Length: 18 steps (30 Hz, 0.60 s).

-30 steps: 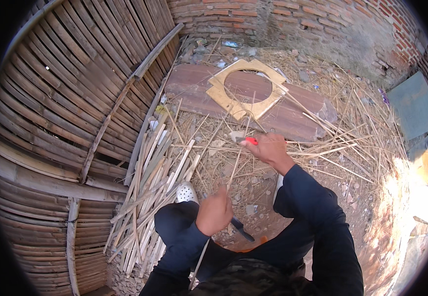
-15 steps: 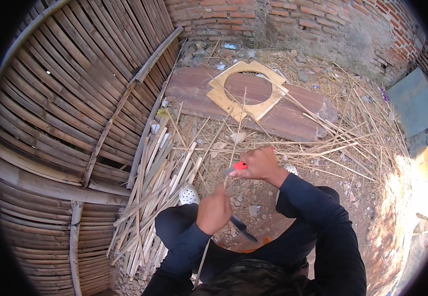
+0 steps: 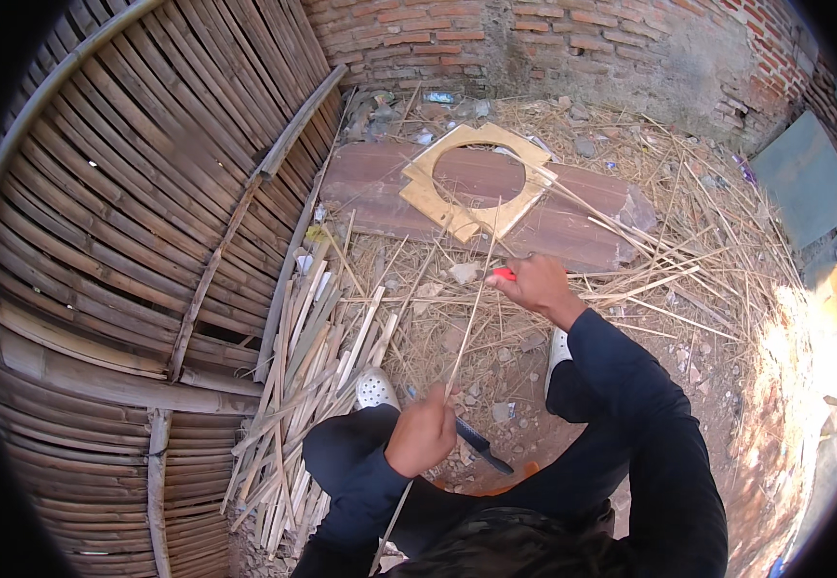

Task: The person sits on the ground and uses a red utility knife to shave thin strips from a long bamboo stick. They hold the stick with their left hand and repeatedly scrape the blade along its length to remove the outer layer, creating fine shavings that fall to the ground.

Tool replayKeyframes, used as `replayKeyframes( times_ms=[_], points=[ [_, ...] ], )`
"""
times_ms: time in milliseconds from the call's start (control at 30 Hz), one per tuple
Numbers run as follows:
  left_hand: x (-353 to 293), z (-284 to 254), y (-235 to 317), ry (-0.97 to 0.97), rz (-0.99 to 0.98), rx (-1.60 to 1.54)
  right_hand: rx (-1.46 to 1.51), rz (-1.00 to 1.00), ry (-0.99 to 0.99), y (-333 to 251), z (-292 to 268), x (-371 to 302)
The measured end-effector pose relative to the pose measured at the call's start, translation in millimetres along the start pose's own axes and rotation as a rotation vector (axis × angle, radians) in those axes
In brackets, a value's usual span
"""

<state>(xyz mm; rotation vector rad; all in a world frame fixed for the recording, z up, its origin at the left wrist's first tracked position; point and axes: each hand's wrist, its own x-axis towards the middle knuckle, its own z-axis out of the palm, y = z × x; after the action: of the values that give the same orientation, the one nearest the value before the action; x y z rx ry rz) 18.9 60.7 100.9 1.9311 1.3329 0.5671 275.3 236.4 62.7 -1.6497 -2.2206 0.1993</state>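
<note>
My left hand (image 3: 423,433) is closed around a long thin bamboo strip (image 3: 469,332), which slants from beside my lap up and away past the hand. Farther out, my right hand (image 3: 540,285) grips a red-handled knife (image 3: 504,274). Its short blade, mostly hidden, lies at or very near the strip's far part; contact is hard to make out. A dark, broad-bladed tool (image 3: 483,445) lies low between my legs, just right of my left hand, partly covered by it.
A pile of split bamboo strips (image 3: 307,385) lies left of my foot, beside a bamboo slat wall (image 3: 148,193). Ahead, a yellowish board with a round hole (image 3: 418,193) rests on a brown plank (image 3: 360,183). A brick wall (image 3: 611,58) stands behind.
My right hand and the knife have moved outward along the strip, away from my left hand. The left hand, still closed on the strip, has shifted slightly toward me.
</note>
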Motion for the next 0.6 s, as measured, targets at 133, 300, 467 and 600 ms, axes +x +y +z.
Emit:
replayKeyframes(
  times_ms=[133, 300, 467, 600],
  points=[
    [-6, -4, 8, -0.064, 0.047, -0.024, -0.103, 0.079, 0.053, 50, -8, 18],
    [-5, 3, 4, -0.086, 0.093, -0.031, -0.147, 0.080, 0.118, 81, -16, 32],
    [-14, 1, 25, -0.267, 0.140, -0.045, -0.069, 0.672, 0.281, 174, -31, 21],
    [-17, -10, 3, -0.207, 0.005, -0.214, 0.102, 0.738, 0.216, 187, -52, 0]
  ],
)
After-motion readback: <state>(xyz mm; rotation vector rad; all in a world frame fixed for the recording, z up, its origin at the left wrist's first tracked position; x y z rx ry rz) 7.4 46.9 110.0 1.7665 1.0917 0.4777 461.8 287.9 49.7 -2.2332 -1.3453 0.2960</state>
